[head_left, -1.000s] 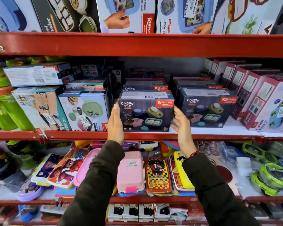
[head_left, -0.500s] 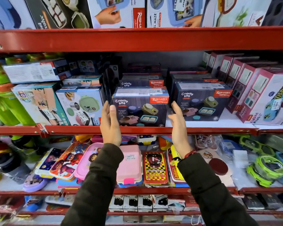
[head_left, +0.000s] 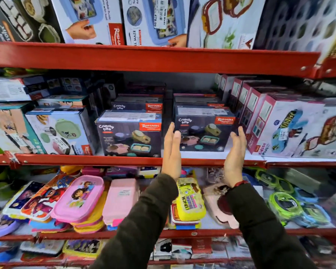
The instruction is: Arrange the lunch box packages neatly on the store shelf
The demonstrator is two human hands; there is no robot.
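Observation:
Two dark "Crunchy bite" lunch box packages stand side by side at the front of the middle red shelf [head_left: 105, 159]. The left package [head_left: 128, 135] stands alone, with no hand on it. My left hand [head_left: 171, 150] is flat and upright at the left side of the right package [head_left: 204, 131]. My right hand [head_left: 235, 154] is raised at that package's right side, fingers apart. Both hands flank the box without gripping it; whether they touch it is unclear. More of the same dark boxes are stacked behind both.
Pink "Kidzee" boxes [head_left: 291, 129] crowd the right of the shelf, white and teal boxes [head_left: 56, 131] the left. Larger boxes [head_left: 97, 18] fill the shelf above. Loose plastic lunch boxes [head_left: 80, 197] lie on the shelf below.
Both hands let go of the left dark package, which stays on the shelf, and moved right to either side of the neighbouring dark package. The view shifted right too.

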